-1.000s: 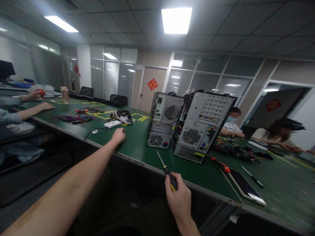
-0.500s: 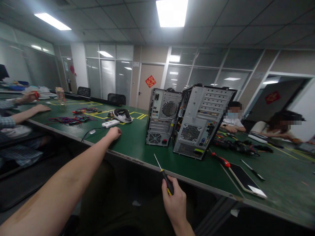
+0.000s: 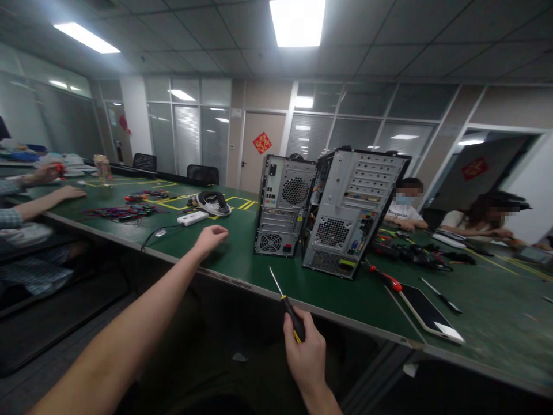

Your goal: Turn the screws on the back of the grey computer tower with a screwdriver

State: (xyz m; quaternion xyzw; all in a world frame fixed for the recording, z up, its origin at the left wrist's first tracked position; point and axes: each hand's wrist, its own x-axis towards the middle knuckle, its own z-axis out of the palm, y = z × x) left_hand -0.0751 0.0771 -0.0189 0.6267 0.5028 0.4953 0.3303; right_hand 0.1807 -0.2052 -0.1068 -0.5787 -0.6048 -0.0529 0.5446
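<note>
I'd angle the screwdriver point(image 3: 284, 298), gripped in my near right hand point(image 3: 306, 346), clear of the 2 computer cases point(image 3: 332, 204); my left hand point(image 3: 210, 240) looks loosely spread

A screwdriver point(image 3: 284, 298) shows a black-and-yellow handle point(image 3: 295, 326) and silver shaft point(image 3: 275, 281); the bench point(image 3: 237, 251) is dark green, striped with yellow lines point(image 3: 246, 204). A grey computer tower point(image 3: 283, 220) bears a red switch point(image 3: 287, 248); a second grey tower point(image 3: 348, 222) carries a blue port point(image 3: 355, 246) and yellow-green label point(image 3: 347, 264). Also pictured: a red-handled tool point(image 3: 391, 281), a pale-rimmed, black-screened phone point(image 3: 425, 310), a white power strip point(image 3: 192, 218), red, blue and black wires point(image 3: 123, 212), a checked blue-grey sleeve point(image 3: 11, 218) and a red diamond sign point(image 3: 262, 143) with gold characters on a beige door point(image 3: 253, 173).
</note>
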